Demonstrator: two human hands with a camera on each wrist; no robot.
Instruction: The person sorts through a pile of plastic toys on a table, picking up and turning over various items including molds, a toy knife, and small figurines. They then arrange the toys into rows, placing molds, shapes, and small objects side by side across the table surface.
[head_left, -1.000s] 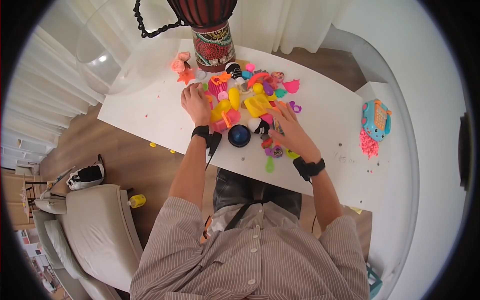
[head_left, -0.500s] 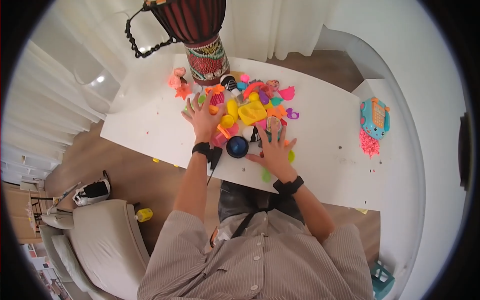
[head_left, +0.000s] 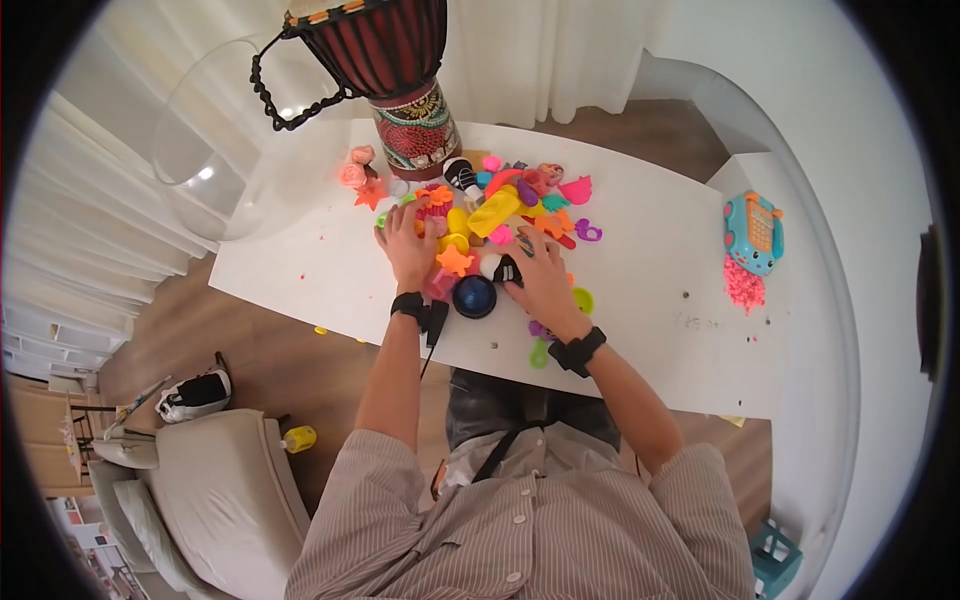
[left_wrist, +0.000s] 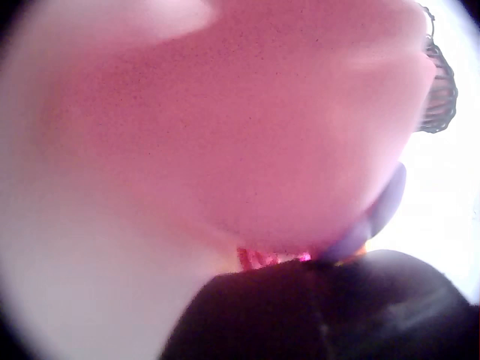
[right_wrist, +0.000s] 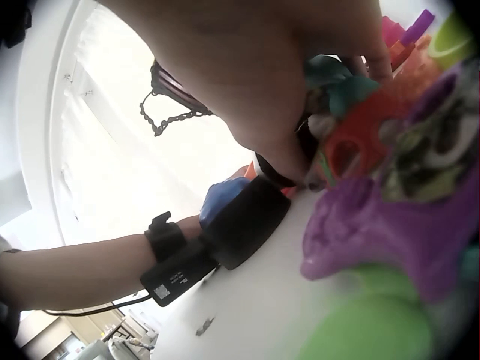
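Note:
My left hand (head_left: 408, 248) lies along the left side of a heap of plastic toys, fingers bent over its edge beside an orange flower-shaped piece (head_left: 436, 196). It fills most of the left wrist view, blurred. My right hand (head_left: 550, 292) reaches into the heap's right side, its thumb by a small black-and-white shoe (head_left: 508, 270); the fingertips are partly hidden among the toys. Between the hands are an orange star-like piece (head_left: 455, 262) and a yellow tub (head_left: 494, 213). A blue dome in a black ring (head_left: 474, 296) sits at the front.
A carved drum (head_left: 418, 130) stands behind the heap, with pink flowers (head_left: 355, 168) to its left. A toy phone (head_left: 752, 235) and pink crumbs (head_left: 744, 284) lie at the far right. A purple toy (right_wrist: 352, 232) and a green piece (right_wrist: 375, 330) are close beneath the right wrist.
My right hand has moved inward and forward, its spread fingers now bent by the shoe. The yellow tub has tipped and turned, and an orange star-like piece now shows near the front. My left fingers have drawn closer together.

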